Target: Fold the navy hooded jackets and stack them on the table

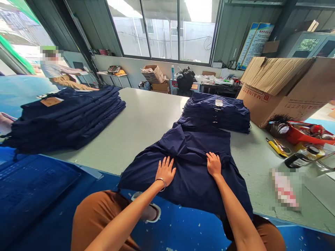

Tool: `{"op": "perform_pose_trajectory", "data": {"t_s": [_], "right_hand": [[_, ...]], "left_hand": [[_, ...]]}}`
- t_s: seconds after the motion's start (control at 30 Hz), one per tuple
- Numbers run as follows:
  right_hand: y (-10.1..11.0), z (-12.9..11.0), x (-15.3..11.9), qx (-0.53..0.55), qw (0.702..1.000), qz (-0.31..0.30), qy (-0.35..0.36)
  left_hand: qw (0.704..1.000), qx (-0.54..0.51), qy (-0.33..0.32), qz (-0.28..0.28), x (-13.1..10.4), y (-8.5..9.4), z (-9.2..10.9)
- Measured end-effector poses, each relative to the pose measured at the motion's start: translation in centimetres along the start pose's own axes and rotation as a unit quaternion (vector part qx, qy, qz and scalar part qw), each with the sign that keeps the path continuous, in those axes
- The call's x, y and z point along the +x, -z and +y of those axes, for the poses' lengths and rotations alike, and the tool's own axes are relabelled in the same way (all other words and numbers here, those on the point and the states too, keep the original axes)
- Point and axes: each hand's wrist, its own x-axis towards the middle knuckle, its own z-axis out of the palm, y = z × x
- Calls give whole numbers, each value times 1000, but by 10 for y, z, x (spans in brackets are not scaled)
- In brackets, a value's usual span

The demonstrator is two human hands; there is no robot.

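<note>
A dark navy garment (193, 174) lies spread over the table's front edge, its lower part hanging down toward my lap. On its left half my left hand (165, 170) rests flat, fingers spread, a bangle at the wrist. My right hand (214, 164) lies on the right half of the cloth, palm down with the fingers slightly apart. Behind the garment, and touching it, stands a stack of folded navy garments (217, 113) with a small pale tag on top. Another navy pile (68, 115) with a brown tag is at the left of the table.
At the right are a large cardboard box (285, 90), a red tray (311, 133) of small items, a yellow cutter (276, 147) and a dark bottle (300, 157). The pale table (146, 111) runs back toward the window. A person (56, 68) works at the far left.
</note>
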Motion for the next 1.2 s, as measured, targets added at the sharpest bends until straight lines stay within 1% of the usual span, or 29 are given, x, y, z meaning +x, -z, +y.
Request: {"op": "perform_pose_trajectory", "data": {"t_s": [0.1,0.2,0.27,0.33,0.43,0.5,0.53,0.6,0.7,0.73,0.77,0.8,0.83,0.87,0.9,0.93,0.97,1.0,1.03,1.07,1.1,1.13,1.17,1.2], "right_hand": [[4,3,-6,-13,1000,3,-8],[16,2,-13,-23,999,-13,-19],[31,-1,-14,-20,998,-50,-37],[53,-6,-8,-13,993,-97,-64],[90,-22,18,-5,985,-143,-100],[111,-48,47,12,983,-154,-103],[119,-67,65,30,983,-158,-94],[131,-116,104,84,983,-159,-44],[139,-201,161,183,972,-143,44],[139,-225,175,238,960,-126,74],[138,-242,186,342,928,-99,110],[135,-253,192,408,899,-75,137],[129,-256,193,448,878,-55,158],[120,-252,188,452,874,-43,170],[107,-241,178,413,893,-43,172],[92,-225,163,345,922,-53,168],[74,-206,145,264,949,-79,153],[55,-185,124,182,968,-109,133],[37,-164,103,112,977,-142,112],[19,-145,84,60,977,-180,101],[4,-129,68,28,975,-198,102],[-7,-114,55,9,977,-184,104],[-14,-102,47,-5,980,-168,110],[-17,-89,44,-20,980,-155,123]], "left_hand": [[1000,-1,-3,-14,-1,3,4],[1000,-3,-8,-25,-5,6,14],[1000,0,-5,-25,-9,5,23],[1000,3,4,-25,-12,4,34],[1000,6,11,-26,-15,0,52],[1000,3,11,-27,-15,-3,63],[1000,3,11,-25,-15,-4,67],[1000,4,16,-21,-15,-6,71],[1000,5,22,-20,-16,-6,68],[1000,4,21,-22,-17,-5,65],[1000,3,18,-24,-19,-5,63],[1000,2,14,-26,-20,-5,60],[1000,1,10,-28,-22,-4,58],[1000,1,5,-29,-24,-4,56],[1000,1,4,-30,-25,-4,55],[999,2,6,-32,-26,-4,55],[999,2,9,-33,-26,-4,55],[999,2,12,-35,-26,-4,55],[999,1,14,-37,-26,-4,56],[999,-1,17,-42,-26,-4,57],[999,-3,20,-48,-26,-2,58],[998,-6,23,-58,-26,0,59],[997,-9,25,-69,-27,4,59],[996,-14,24,-84,-28,9,58]]}}
